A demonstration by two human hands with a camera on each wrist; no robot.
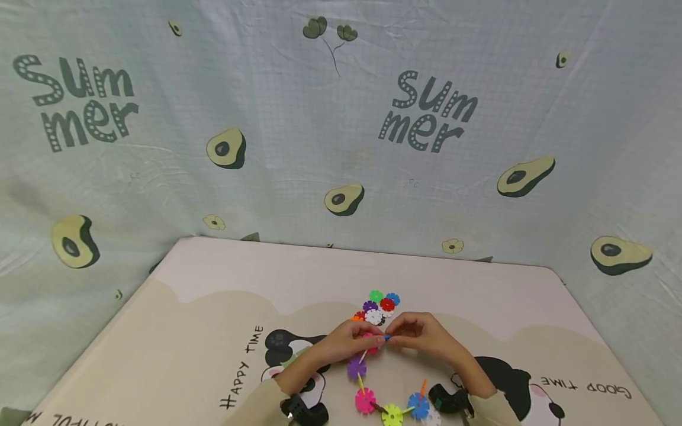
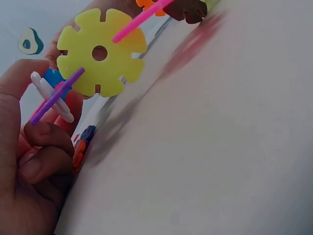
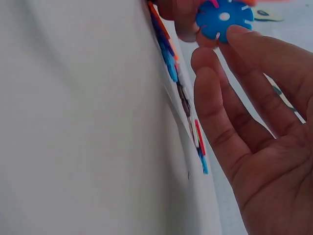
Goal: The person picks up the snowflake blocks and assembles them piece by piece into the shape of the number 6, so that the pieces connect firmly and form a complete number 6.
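Note:
My left hand point(image 1: 354, 342) pinches a pink notched disc point(image 1: 371, 348) at one end of a chain of slotted plastic discs. Between the fingertips of my right hand point(image 1: 426, 336) is a small blue notched disc point(image 3: 212, 24), pinched by thumb and finger, with a pink edge at its rim. The chain bends toward me through a purple disc point(image 1: 357, 368), a pink one point(image 1: 365, 400), a yellow one point(image 1: 392, 415) and a blue one point(image 1: 419, 405). In the left wrist view, a yellow disc point(image 2: 78, 54) and a white disc point(image 2: 51, 98) hang by the left fingers. Fingers partly hide the joint.
Just beyond the hands lies a loose group of discs, among them a green disc point(image 1: 376, 295), a red disc point(image 1: 387, 305) and a white disc point(image 1: 373, 317). They rest on a printed table mat point(image 1: 186, 331). A patterned cloth point(image 1: 288, 118) hangs behind the table.

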